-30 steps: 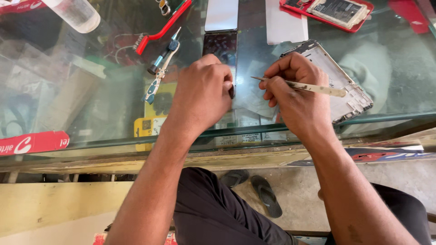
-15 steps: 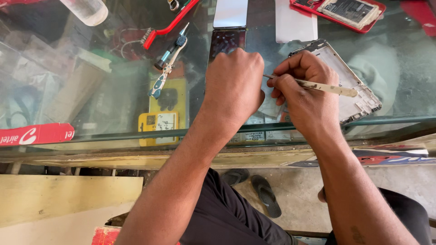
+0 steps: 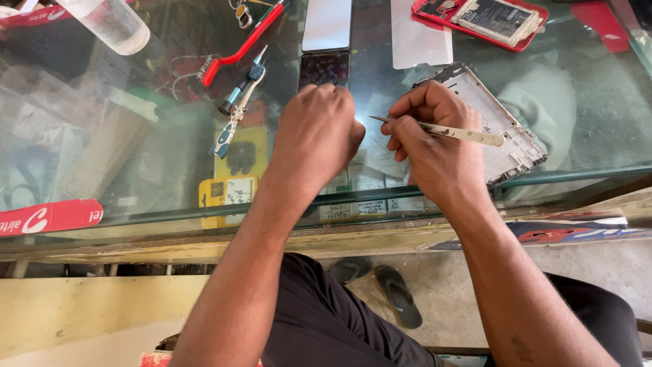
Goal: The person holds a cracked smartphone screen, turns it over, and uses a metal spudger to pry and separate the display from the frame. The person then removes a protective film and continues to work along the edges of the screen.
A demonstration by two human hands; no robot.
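Note:
My left hand (image 3: 318,136) rests on the glass counter (image 3: 136,156) as a closed fist, knuckles up; anything inside it is hidden. My right hand (image 3: 435,153) is just to its right, pinching a pair of cream-coloured tweezers (image 3: 468,134) whose tip points left at the left fist. Under and behind the right hand lies a bare white phone frame (image 3: 506,115), tilted on the glass. A dark phone screen (image 3: 324,68) lies just beyond my left knuckles.
A pale phone back (image 3: 327,24), a white sheet (image 3: 421,41) and a red-cased opened phone (image 3: 492,20) lie at the far side. A screwdriver (image 3: 241,88), a red-handled tool (image 3: 244,37) and a clear plastic bottle (image 3: 112,24) are to the left. Sandals (image 3: 397,295) lie on the floor below.
My two hands have drawn slightly closer together over the glass. The tweezers stay in my right hand, still pointing at the left fist.

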